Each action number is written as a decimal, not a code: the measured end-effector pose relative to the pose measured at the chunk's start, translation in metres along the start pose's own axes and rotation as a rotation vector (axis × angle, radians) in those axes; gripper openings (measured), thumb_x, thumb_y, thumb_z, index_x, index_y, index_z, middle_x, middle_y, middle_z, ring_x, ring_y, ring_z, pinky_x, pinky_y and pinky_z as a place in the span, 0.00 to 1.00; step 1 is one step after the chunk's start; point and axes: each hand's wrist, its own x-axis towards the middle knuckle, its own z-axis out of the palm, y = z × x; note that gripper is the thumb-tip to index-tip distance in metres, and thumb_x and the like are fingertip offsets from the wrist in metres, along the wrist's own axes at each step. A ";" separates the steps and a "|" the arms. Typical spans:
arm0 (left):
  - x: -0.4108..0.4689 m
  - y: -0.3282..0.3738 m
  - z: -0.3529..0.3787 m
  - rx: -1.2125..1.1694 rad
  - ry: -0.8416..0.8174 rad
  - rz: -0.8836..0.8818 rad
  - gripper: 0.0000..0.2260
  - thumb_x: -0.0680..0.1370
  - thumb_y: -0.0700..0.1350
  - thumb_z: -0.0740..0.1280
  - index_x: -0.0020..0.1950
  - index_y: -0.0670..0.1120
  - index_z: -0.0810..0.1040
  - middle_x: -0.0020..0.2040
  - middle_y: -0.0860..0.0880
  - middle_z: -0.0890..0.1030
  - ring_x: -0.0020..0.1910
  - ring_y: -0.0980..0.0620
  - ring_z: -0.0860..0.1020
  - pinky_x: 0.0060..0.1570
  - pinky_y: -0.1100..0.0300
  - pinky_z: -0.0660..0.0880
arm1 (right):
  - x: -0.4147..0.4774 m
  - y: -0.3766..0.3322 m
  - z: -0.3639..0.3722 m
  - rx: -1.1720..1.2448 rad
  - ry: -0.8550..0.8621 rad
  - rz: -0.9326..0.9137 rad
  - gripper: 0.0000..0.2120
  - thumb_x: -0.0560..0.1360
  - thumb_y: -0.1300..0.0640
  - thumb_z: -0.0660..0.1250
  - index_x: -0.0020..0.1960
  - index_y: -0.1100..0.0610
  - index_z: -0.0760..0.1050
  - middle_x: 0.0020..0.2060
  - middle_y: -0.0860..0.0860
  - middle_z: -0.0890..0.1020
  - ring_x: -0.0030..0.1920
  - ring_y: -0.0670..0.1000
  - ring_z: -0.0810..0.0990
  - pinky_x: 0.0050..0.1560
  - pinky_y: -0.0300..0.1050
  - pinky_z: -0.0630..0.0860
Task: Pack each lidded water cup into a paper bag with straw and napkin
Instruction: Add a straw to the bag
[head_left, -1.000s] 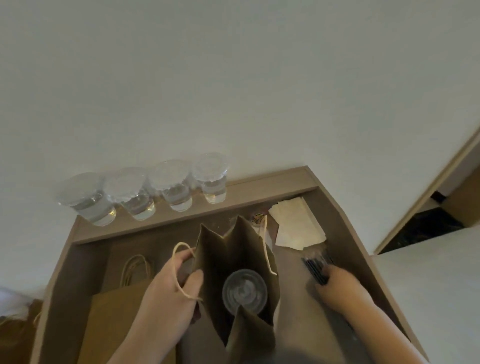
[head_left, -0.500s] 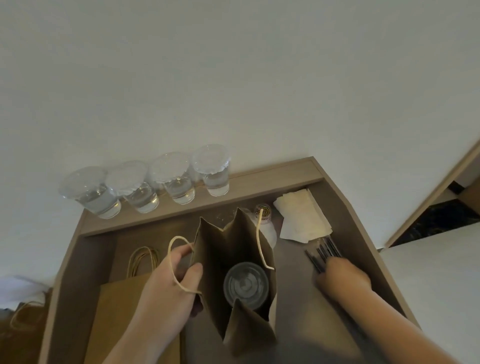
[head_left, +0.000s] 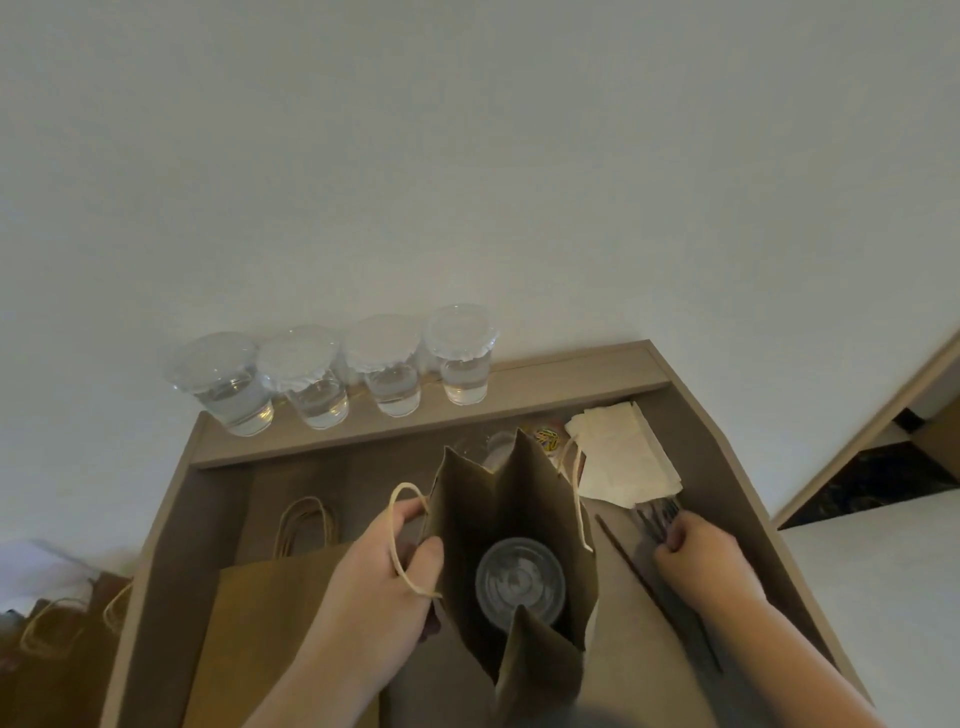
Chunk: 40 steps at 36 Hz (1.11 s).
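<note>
a plain pale wall (head_left: 467, 156) fills the upper half of the view, unmarked and evenly lit by soft, dim light. against it stands a brown wooden table (head_left: 208, 519) with a sunken top, sloping sides and a raised back ledge (head_left: 571, 374) touching the wall. to the right, a wooden trim (head_left: 872, 410) runs diagonally, with a dark patterned patch (head_left: 872, 483) beneath it and a pale flat surface (head_left: 872, 597) nearer. something white and blurred (head_left: 41, 571) lies low at the left.

Takeaway drinks counter (head_left: 571, 375): cups (head_left: 387, 364), bags (head_left: 511, 512), napkins (head_left: 623, 460)
</note>
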 end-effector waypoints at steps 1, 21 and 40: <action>0.000 -0.001 0.000 -0.004 0.006 -0.004 0.13 0.85 0.50 0.65 0.67 0.62 0.69 0.34 0.50 0.84 0.31 0.53 0.84 0.29 0.68 0.76 | 0.000 0.000 0.002 0.022 0.003 0.008 0.06 0.78 0.55 0.73 0.45 0.50 0.76 0.40 0.49 0.83 0.41 0.51 0.82 0.43 0.50 0.83; 0.018 -0.010 -0.005 -0.017 -0.011 -0.012 0.13 0.85 0.51 0.65 0.67 0.64 0.69 0.48 0.50 0.84 0.39 0.52 0.85 0.34 0.66 0.79 | -0.046 -0.045 -0.039 0.314 0.326 -0.057 0.05 0.79 0.53 0.73 0.50 0.46 0.78 0.48 0.51 0.82 0.43 0.48 0.81 0.43 0.46 0.82; 0.016 -0.012 -0.012 0.036 -0.037 -0.005 0.17 0.84 0.52 0.66 0.72 0.63 0.69 0.48 0.52 0.85 0.41 0.54 0.86 0.37 0.64 0.80 | -0.199 -0.199 -0.162 0.058 0.115 -0.831 0.06 0.76 0.42 0.64 0.53 0.35 0.74 0.48 0.33 0.81 0.53 0.38 0.81 0.52 0.37 0.79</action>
